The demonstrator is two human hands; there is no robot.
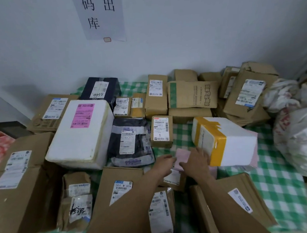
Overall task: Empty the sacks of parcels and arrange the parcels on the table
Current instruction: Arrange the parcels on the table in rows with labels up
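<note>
Around the pink parcel (183,156) crowd cartons (161,131) — foam box (238,143) just right.

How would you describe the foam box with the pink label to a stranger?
Start at the green checked table below the wall sign. On its left half, among brown cartons, lies a large white foam box. Only it bears a pink label; the other foam box has yellow tape.
</note>
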